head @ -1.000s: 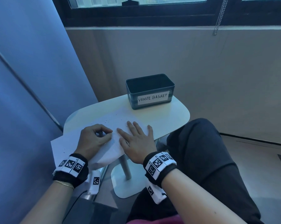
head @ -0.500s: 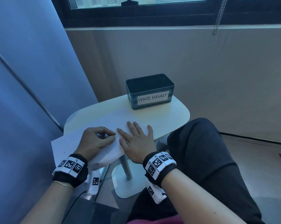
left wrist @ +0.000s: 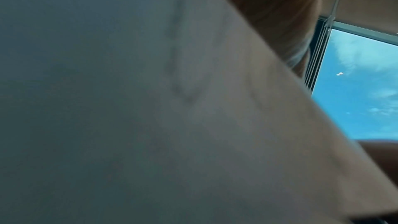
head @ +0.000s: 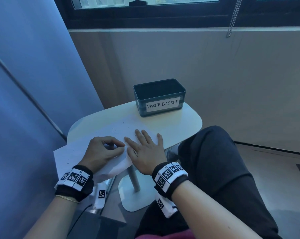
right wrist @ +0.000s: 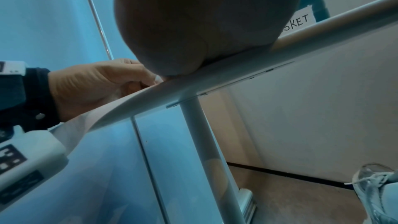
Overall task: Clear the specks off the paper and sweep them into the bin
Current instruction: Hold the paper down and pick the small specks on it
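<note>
Paper: lies on the white table, under both hands; near-left corner overhangs the edge.
Long axis: near-left to far-right, toward the bin.
Specks: scattered just beyond the fingers.
Left hand: fingers curled, tips on the sheet; whether it pinches anything is unclear.
Right hand: flat, fingers straight, pressing the sheet.
Bin: far end of the table, apart from the paper.

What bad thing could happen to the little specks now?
The paper hangs off the table edge on the near side, so a tilt could spill specks onto the floor. The bin sits far from both hands, so specks may drop on the way. The left hand pinching the paper might crumple it.
</note>
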